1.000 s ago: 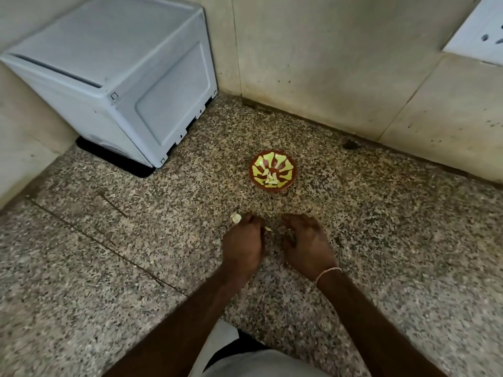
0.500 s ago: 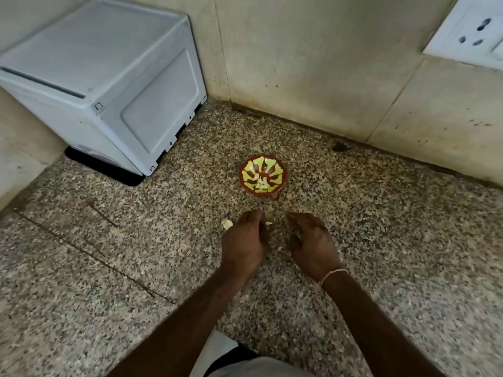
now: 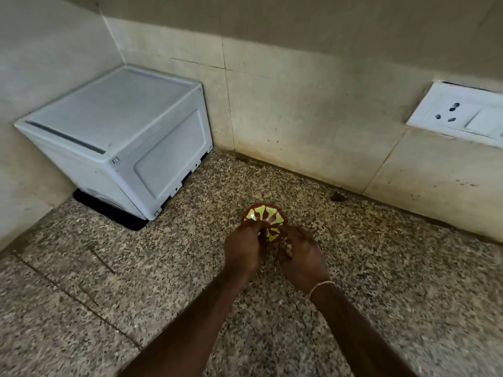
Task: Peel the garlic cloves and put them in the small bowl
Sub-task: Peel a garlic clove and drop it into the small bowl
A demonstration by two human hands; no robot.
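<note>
Garlic cloves are not visible to us; the small bowl [image 3: 265, 221] stands on the speckled counter [image 3: 381, 268], and our left hand [image 3: 245, 251] and right hand [image 3: 302, 261] hover at its near rim, fingers curled. We cannot tell whether either pinches a clove. A careless nudge could tip the light bowl.

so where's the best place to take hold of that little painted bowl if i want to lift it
Take the bowl by its far rim, thumb inside and fingers under the outer wall. It is small, round and shallow with a flared edge and no handle, so a pinch on the rim is likely the only grip. Come from the wall side or the right: the left hand and right hand cover its near edge.
</note>
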